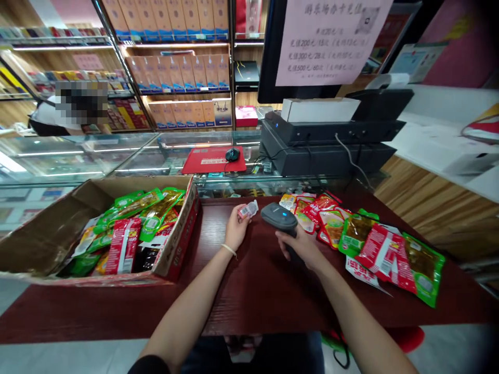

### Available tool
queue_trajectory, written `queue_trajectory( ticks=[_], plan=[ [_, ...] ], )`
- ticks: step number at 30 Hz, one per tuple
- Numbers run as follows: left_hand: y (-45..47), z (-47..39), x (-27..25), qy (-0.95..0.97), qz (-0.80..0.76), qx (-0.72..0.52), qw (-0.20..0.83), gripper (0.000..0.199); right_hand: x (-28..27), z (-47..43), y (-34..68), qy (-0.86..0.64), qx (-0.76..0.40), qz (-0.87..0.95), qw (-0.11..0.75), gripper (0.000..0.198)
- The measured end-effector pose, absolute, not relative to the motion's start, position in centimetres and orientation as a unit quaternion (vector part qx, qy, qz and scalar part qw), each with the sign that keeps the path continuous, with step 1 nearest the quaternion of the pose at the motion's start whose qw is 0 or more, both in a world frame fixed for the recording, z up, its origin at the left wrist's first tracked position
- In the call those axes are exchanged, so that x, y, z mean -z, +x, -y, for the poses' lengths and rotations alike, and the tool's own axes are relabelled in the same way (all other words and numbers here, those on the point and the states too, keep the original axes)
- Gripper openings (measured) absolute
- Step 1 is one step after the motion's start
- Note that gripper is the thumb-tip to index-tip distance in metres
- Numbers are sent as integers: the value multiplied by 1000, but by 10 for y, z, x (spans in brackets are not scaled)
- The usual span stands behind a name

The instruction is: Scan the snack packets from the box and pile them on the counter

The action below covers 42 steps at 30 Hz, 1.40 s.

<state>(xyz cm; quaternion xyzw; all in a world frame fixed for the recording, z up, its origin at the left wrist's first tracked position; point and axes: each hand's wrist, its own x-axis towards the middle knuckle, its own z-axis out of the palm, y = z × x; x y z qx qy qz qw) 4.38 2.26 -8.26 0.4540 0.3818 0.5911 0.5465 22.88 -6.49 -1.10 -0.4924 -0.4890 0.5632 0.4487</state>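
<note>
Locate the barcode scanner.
In the head view, the barcode scanner is held in the right hand over the table, just left of the pile of snack packets.

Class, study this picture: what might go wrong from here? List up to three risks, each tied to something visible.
1. The left hand pinches a small packet at one end, so its fingers might cover part of the label.
2. The right hand holds the scanner, with the forearm close to the loose pile; a sideways swing could scatter it.
3. The red packet overlaps others, so it may slide if bumped.
</note>
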Motion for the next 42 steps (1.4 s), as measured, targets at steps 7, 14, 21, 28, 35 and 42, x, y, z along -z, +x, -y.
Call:
queue_trajectory(
  ticks=[7, 14, 21, 28, 35, 42],
  plan=[
    [42, -26, 78, 492, -451, -576, 473, 40, 17, 65, 230, -532, -530, 548, 367, 36],
    [43, -27, 84, 465, -425, -581, 516, 33, 18, 64, 232, -522, -529, 532, 405, 34],
    [42, -28, 87, 453, -410, -584, 535, 37, 11, 60, 236, -498, -551, 485, 461, 35],
    [45, -19, 70, 493, -439, -572, 487, 28, 4, 56, 228, -479, -520, 432, 560, 36],
    [24, 7, 5, 582, -439, -574, 374, 28, -21, 60, 214, -456, -515, 454, 566, 37],
    [-62, 53, -79, 688, -471, -525, 174, 35, -39, 59, 183, -439, -529, 470, 553, 35]
  ],
)
